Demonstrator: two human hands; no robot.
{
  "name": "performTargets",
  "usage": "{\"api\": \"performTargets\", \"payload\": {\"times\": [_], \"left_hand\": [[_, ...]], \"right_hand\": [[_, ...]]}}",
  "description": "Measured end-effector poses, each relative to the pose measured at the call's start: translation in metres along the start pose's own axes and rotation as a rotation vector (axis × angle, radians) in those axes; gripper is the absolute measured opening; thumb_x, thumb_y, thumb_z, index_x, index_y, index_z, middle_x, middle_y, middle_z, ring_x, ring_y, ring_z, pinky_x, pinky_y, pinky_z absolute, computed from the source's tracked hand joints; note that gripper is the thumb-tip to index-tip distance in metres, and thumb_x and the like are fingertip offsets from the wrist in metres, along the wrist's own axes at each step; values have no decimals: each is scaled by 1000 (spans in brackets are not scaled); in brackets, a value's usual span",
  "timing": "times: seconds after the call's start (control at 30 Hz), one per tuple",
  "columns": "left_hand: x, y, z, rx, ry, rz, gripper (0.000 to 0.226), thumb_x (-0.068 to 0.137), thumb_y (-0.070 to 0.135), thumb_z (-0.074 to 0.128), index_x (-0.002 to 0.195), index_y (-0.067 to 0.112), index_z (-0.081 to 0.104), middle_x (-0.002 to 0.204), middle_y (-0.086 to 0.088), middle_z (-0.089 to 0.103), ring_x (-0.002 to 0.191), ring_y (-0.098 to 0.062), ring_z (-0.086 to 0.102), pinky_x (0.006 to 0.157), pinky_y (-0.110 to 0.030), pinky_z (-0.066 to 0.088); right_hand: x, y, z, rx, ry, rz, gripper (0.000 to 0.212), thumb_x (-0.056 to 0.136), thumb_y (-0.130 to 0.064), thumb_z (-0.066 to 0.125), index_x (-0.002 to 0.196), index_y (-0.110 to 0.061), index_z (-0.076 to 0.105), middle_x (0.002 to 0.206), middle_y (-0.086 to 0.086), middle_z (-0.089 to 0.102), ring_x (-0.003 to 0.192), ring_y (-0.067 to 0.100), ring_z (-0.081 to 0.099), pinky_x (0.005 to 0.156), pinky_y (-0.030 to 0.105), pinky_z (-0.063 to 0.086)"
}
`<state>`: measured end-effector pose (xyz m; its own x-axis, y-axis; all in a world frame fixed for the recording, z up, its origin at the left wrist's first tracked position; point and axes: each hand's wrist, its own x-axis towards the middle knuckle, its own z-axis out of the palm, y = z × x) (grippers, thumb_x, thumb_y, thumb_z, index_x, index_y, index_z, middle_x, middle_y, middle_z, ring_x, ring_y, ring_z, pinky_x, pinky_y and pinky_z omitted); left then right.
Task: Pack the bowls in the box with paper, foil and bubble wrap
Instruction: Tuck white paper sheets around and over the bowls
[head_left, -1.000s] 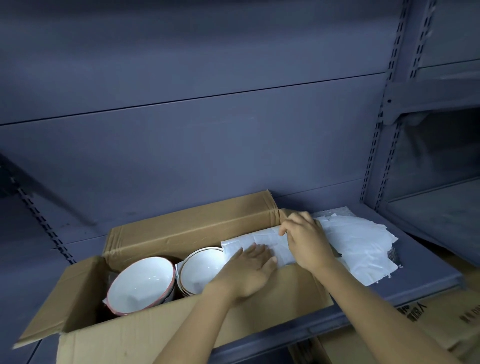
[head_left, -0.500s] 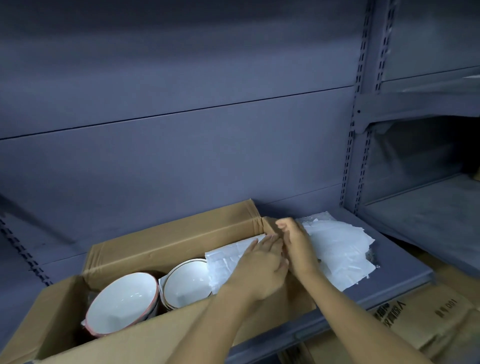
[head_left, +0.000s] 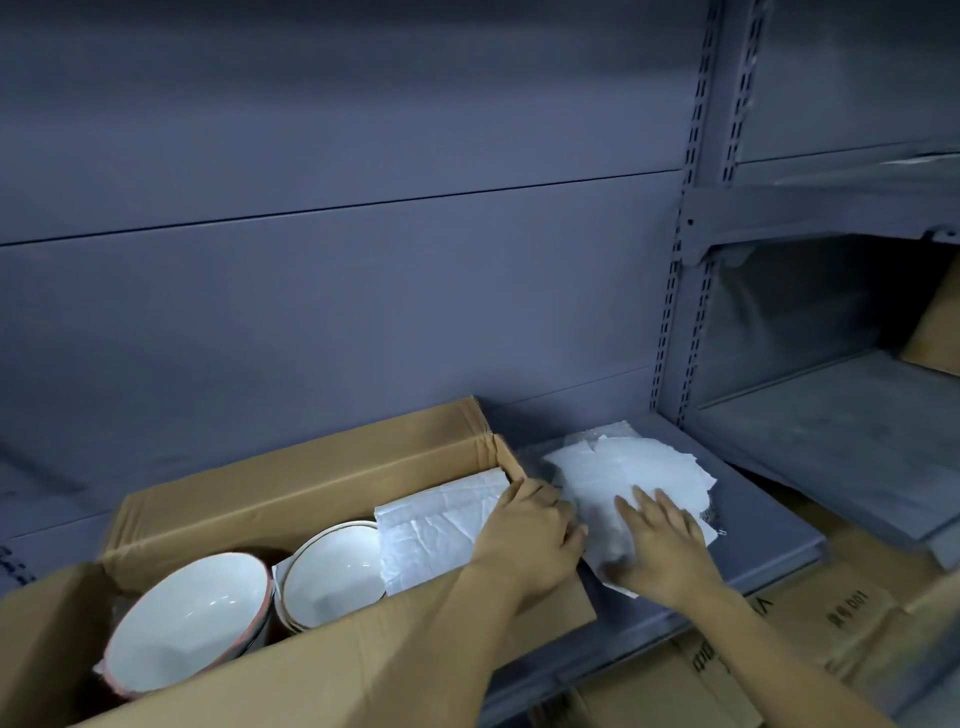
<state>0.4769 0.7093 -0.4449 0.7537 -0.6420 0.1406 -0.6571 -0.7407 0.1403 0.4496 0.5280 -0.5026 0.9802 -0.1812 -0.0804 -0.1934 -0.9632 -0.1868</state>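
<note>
Only the flat cardboard (head_left: 810, 639) under the shelf (head_left: 769, 519) carries print — dark stencilled marks, seen at a slant. One reads "D01", the characters beside it too blurred to read. Further left stands a lone "V" — more characters below, unreadable.

Grey metal shelving with cardboard stored around it.
The shelf (head_left: 769, 525) is backed by a plain grey panel (head_left: 337, 286) and a slotted upright post (head_left: 696, 260). Printed cardboard cartons (head_left: 841, 618) lie below it. A neighbouring shelf (head_left: 831, 415) holds a cardboard piece (head_left: 935, 338) at the right edge.
</note>
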Motion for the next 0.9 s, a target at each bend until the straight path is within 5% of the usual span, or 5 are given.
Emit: {"api": "performTargets", "payload": {"times": [0.23,0.47,0.6,0.77,0.9], "left_hand": [[0,-1,4,-20,37,5,39,98,34,36,112,9,61,121,-8,55,123,-21,37,113,-32,20],[-1,0,3,-11,47,11,39,98,33,36,110,6,62,119,-8,55,123,-20,37,114,-30,18],[-1,-1,4,-19,44,9,38,98,33,37,109,6,62,120,-9,55,123,-22,37,113,-32,20],[-1,0,2,-25,47,11,38,98,32,37,109,5,62,119,-9,55,123,-21,37,112,-31,21],[-2,-2,3,-57,59,21,37,98,30,37,107,5,63,118,-8,56,123,-21,38,112,-32,22]], "right_hand": [[0,-8,0,-64,255,11,59,86,-49,51,139,-27,39,142,-6,42,130,21,36,108,33,24],[2,-10,-12,125,322,95,29,89,-27,47,113,-23,62,120,-3,59,110,21,51,91,33,35],[2,-7,-20,166,194,89,10,83,-37,59,86,-27,57,110,-7,61,104,18,54,84,30,36],[-1,-12,-16,-79,280,63,26,90,-32,47,111,-32,63,112,-6,63,99,22,57,86,32,36],[0,-15,-28,439,483,96,30,97,-12,37,68,-17,43,62,3,48,62,30,45,59,34,35]]}}
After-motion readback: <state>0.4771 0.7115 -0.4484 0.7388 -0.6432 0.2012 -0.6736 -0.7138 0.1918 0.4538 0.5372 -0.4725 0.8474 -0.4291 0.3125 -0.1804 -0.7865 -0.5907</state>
